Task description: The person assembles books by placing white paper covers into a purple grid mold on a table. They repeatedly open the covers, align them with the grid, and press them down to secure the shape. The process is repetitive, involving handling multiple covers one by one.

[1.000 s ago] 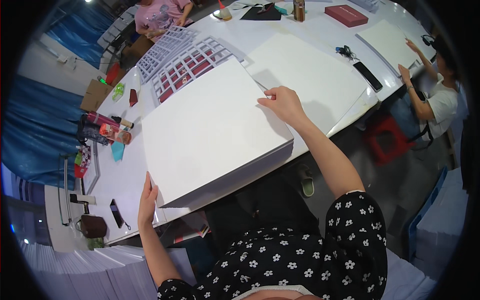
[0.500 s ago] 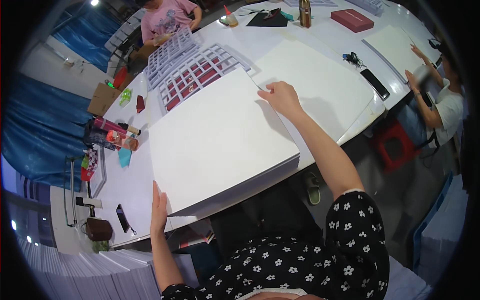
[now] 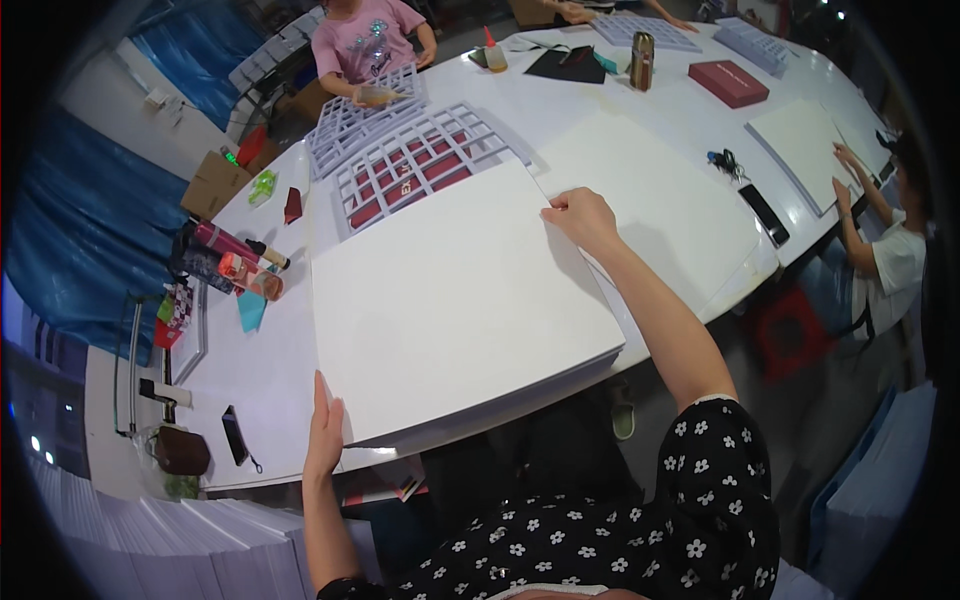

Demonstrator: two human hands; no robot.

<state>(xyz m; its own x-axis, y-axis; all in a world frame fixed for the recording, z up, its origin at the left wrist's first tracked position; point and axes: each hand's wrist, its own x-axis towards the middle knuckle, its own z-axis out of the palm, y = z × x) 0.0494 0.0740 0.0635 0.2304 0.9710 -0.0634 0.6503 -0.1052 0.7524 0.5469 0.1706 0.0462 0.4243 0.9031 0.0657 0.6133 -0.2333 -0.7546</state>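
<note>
A broad white desk (image 3: 275,350) carries everything, its near edge running below a large white stack of flat sheets (image 3: 460,310), which lies squarely before the person. To the stack's right is another white sheet (image 3: 685,200), flat on the desk. Beyond the stack's far edge sits a pale lattice frame (image 3: 415,163) with red showing through its openings, and a second lattice frame (image 3: 365,118) lies behind it, near a person in a pink top (image 3: 370,45). Next in size is a closed red box (image 3: 728,83) toward the far right. The right hand (image 3: 583,218) is at the stack's right edge, its grip drawn in, fingers bent and thumb close; whether it pinches a sheet I cannot tell. The left hand (image 3: 325,430) stands at the near-left corner, its grip open, fingers straight and laid along the side, grasping nothing. A metallic flask (image 3: 642,62) stands left of the red box.
</note>
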